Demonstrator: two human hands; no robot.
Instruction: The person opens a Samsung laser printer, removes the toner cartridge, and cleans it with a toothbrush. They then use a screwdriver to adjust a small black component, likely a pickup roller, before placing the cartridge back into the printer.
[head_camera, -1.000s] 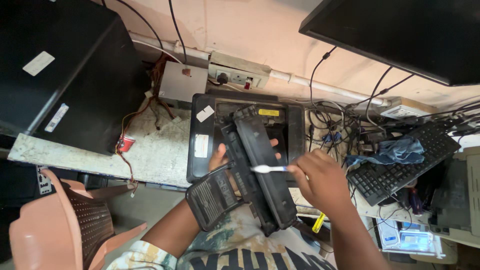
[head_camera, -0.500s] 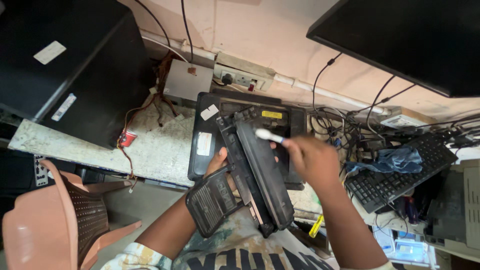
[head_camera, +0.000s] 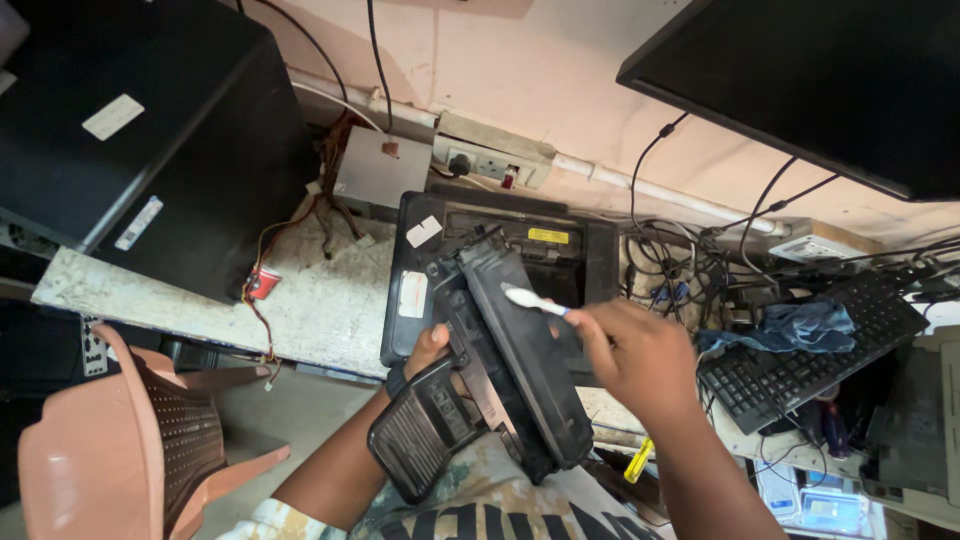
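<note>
1. While the left hand clamped the black toner cartridge from below, it lay tilted over the open printer on the desk; a firm hold suited brushing.
2. Right of the cartridge, the right hand pinched a white toothbrush, bristles on its upper edge; light strokes seemed best.

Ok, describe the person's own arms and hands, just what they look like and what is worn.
Both forearms are bare to near the elbow. The left hand and right hand wear no gloves, and no rings or watch are visible. At the bottom edge, near the left elbow, a light patterned sleeve edge shows. The garment over the torso is a mottled grey-green print with dark lettering.
</note>
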